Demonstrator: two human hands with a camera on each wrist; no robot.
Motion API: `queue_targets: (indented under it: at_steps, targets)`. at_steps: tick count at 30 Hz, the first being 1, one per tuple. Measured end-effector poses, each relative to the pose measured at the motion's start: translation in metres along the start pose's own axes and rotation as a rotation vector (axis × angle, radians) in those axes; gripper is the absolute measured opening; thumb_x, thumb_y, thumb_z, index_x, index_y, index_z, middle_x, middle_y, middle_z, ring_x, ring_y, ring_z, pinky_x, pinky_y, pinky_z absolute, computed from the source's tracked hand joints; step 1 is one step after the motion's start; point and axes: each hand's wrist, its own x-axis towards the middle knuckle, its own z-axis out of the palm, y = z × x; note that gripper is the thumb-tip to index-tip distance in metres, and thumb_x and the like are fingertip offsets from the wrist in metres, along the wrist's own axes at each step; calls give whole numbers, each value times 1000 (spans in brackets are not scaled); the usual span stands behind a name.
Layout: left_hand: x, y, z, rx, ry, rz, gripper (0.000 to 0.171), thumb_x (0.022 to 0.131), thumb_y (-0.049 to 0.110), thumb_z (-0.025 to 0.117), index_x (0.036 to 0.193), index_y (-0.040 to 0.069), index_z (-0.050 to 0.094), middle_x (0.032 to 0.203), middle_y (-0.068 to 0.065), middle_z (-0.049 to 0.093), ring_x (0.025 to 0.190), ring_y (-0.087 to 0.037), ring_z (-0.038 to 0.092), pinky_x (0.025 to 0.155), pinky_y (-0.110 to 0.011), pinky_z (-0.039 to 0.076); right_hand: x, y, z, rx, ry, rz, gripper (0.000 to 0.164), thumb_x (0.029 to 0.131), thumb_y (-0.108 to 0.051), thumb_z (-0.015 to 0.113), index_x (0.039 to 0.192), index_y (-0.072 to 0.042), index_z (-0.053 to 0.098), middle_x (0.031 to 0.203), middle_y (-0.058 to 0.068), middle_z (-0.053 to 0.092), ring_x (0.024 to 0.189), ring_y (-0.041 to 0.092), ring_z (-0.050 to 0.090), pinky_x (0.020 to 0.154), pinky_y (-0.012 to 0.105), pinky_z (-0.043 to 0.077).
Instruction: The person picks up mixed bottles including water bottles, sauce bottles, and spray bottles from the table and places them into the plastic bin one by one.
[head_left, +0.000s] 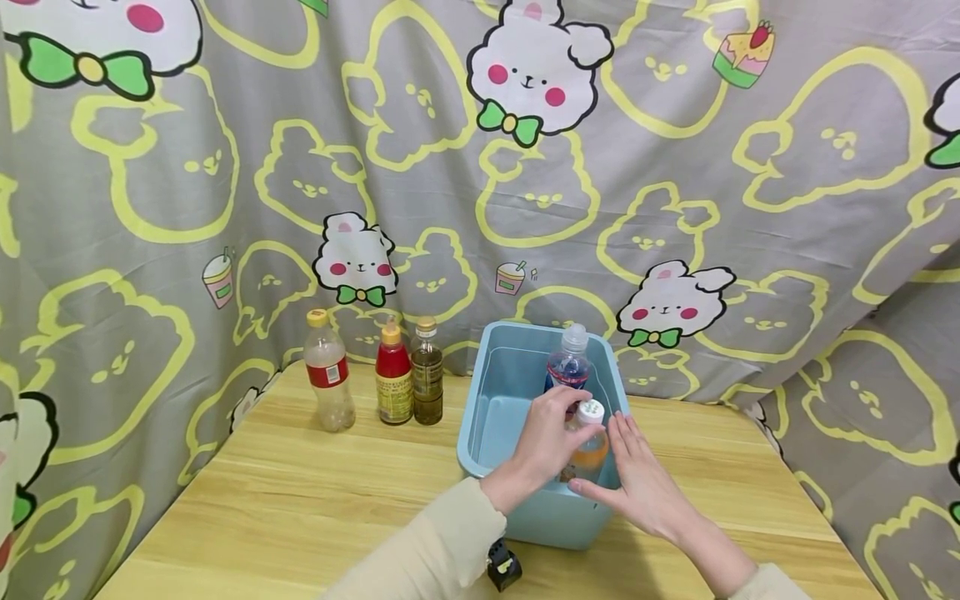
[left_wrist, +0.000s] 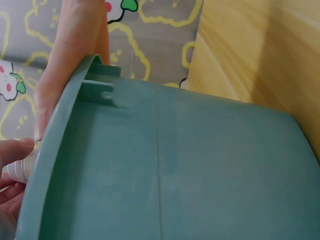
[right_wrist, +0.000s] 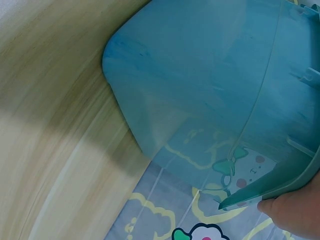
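Note:
A light-blue plastic bin (head_left: 491,483) stands on the wooden table. Inside, near its front right corner, is a clear bottle (head_left: 590,458) with a white cap and an orange band. My left hand (head_left: 546,437) reaches over the bin and pinches this bottle just below the cap; the left wrist view shows its fingers (left_wrist: 15,150) by the white cap. My right hand (head_left: 651,483) rests on the bin's right front corner, fingers straight along the rim and thumb spread over the front edge. Behind the left hand, a bottle of blue liquid (head_left: 568,367) stands in the bin.
On the table left of the bin stand a clear bottle with a red label (head_left: 327,375), a red sauce bottle (head_left: 393,375) and a dark sauce bottle (head_left: 427,379). A small black device (head_left: 502,567) shows beside the left sleeve. A patterned curtain (head_left: 420,167) hangs behind the table.

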Motion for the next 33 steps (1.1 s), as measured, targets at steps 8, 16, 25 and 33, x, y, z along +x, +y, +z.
queue_targets:
  at_steps: [8, 16, 25, 33]
  targets:
    - [-4, -4, 4, -6, -18, -13, 32, 72, 15, 73, 100, 2, 63, 94, -4, 60, 77, -4, 56, 65, -11, 45, 0, 0, 0, 6, 2, -8, 99, 77, -58, 55, 135, 12, 18, 141, 28, 12, 131, 38, 5, 100, 54, 16]
    - [-6, -4, 6, -15, -26, -9, 31, 73, 14, 73, 100, 2, 62, 95, -4, 60, 80, -5, 56, 67, -13, 47, -1, -1, 1, 0, 5, -16, 98, 77, -58, 55, 134, 13, 19, 141, 29, 12, 130, 39, 6, 100, 55, 17]
    - [-6, -4, 5, 6, -36, 12, 34, 72, 17, 74, 101, 3, 62, 94, -4, 60, 78, -6, 56, 65, -12, 46, 0, -1, 0, 16, -1, -4, 99, 76, -57, 56, 134, 14, 17, 141, 29, 10, 130, 39, 5, 99, 55, 17]
    - [-8, -1, 3, 23, -59, 37, 39, 71, 20, 75, 103, 2, 61, 95, -4, 60, 81, -7, 56, 67, -11, 45, 0, 0, -2, 14, -10, -5, 99, 77, -57, 56, 134, 13, 18, 142, 28, 9, 130, 39, 5, 99, 55, 17]
